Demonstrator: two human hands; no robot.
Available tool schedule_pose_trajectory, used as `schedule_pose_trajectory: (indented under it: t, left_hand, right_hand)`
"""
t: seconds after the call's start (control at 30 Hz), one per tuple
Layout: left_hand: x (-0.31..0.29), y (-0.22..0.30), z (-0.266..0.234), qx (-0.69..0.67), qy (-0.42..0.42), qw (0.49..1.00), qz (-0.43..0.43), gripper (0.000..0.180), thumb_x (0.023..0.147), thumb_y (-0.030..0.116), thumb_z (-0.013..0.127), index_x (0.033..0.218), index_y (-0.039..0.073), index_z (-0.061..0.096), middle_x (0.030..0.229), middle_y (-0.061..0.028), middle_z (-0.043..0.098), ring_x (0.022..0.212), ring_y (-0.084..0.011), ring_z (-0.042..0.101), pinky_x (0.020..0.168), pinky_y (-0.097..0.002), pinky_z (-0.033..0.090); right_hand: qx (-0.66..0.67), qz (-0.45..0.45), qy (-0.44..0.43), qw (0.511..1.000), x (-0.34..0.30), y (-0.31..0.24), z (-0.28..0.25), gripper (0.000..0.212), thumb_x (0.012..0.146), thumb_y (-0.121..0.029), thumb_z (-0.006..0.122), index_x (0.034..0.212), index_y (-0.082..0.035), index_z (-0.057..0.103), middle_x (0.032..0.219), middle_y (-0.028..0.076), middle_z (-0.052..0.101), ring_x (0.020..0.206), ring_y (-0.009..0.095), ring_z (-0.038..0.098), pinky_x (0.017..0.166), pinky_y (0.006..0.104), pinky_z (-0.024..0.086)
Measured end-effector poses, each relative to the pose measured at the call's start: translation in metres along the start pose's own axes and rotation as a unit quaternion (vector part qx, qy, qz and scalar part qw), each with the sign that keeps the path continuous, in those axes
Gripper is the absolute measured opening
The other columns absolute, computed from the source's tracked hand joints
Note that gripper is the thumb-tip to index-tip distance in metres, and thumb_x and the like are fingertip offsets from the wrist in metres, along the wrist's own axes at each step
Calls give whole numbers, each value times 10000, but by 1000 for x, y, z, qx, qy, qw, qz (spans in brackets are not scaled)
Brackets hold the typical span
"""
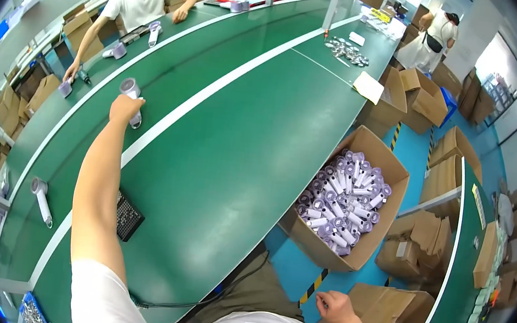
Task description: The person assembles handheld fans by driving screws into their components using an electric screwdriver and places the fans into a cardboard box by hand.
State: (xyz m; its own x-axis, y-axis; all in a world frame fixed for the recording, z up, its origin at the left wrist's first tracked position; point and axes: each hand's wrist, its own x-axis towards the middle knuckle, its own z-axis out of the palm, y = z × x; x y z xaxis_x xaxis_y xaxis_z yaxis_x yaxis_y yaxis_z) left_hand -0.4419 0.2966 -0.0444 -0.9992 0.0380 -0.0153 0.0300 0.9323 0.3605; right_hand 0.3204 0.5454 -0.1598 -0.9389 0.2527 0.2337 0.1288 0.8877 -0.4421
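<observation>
My left hand (pixel 127 110), its arm stretched over the green bench, is wrapped round a handheld device with a round lilac head (pixel 130 87) and a white handle. The handle's end sticks out below my fingers, while the grip part is hidden. A similar device (pixel 42 202) lies on the bench nearer me, to the left. My right hand (pixel 336 307) hangs beside my body at the lower right, fingers curled in, with nothing visible in them. To the right of the bench, an open cardboard box (pixel 375 258) holds many more lilac and white devices (pixel 346 200).
A black tray-like block (pixel 128 217) rests beside my left forearm. Small metallic parts (pixel 347 52) and a paper sheet (pixel 367 88) lie at the bench's far end. Across the belt a co-worker (pixel 142 5) handles similar devices. Cardboard boxes (pixel 418 243) stand on the floor at right.
</observation>
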Motion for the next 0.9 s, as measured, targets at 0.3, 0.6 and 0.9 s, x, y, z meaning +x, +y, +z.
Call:
schedule_pose_trajectory:
  t: [0.3,0.6,0.9]
  left_hand:
    - [74,-98,11,-80,42,995,-41,713,801,617,715,1208,31,710,1206,-187,718,1043,-309,724,824,-427,583]
    - [-71,-52,-69,-580,-118,805,-32,184,899,258,746,986,122,657,762,-22,643,652,-169,634,569,-348,528]
    - [-284,-274,-186,-635,-72,769,25,599,1020,254,603,1475,-89,419,1424,-288,543,1283,-349,592,1088,-430,481]
  right_hand:
    - [32,-119,-27,992,49,-23,19,132,786,-42,764,908,-66,721,627,78,594,508,265,581,461,388,472]
    - [103,-345,-9,933,113,-82,30,214,760,49,753,964,-7,721,706,103,651,540,254,604,499,372,489]
    - [298,-136,-101,939,174,-100,9,80,817,-25,767,883,-8,726,577,37,602,478,92,563,436,294,415]
